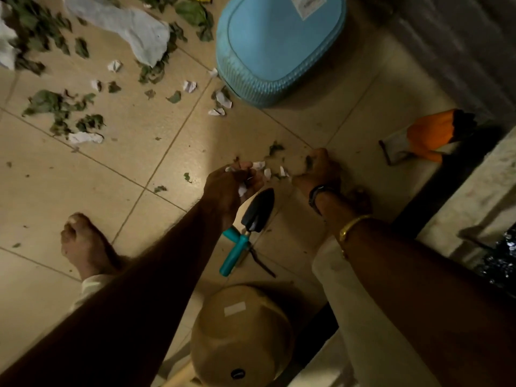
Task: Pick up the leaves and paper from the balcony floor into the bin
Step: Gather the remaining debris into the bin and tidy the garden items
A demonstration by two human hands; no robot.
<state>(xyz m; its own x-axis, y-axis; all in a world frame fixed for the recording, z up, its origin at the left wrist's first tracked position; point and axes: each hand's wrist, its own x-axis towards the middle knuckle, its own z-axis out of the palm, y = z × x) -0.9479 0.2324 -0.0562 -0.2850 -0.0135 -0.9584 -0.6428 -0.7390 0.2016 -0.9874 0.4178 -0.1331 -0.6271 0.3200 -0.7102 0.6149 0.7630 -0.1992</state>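
Green leaves (60, 108) and crumpled white paper scraps (85, 137) lie scattered over the beige floor tiles, mostly at the upper left. A large sheet of paper (134, 26) lies among them. The blue bin (279, 46) stands at the top centre. My left hand (233, 185) is cupped around paper scraps and bits of leaf, just above the floor. My right hand (319, 170) is closed on leaf bits, touching the floor beside small paper scraps (268, 171).
A black trowel with a teal handle (248, 227) and pruners lie under my left wrist. A tan upturned pot (240, 331) sits below. An orange glove (430, 135) lies at the right by the wall. My bare foot (83, 244) rests at the left.
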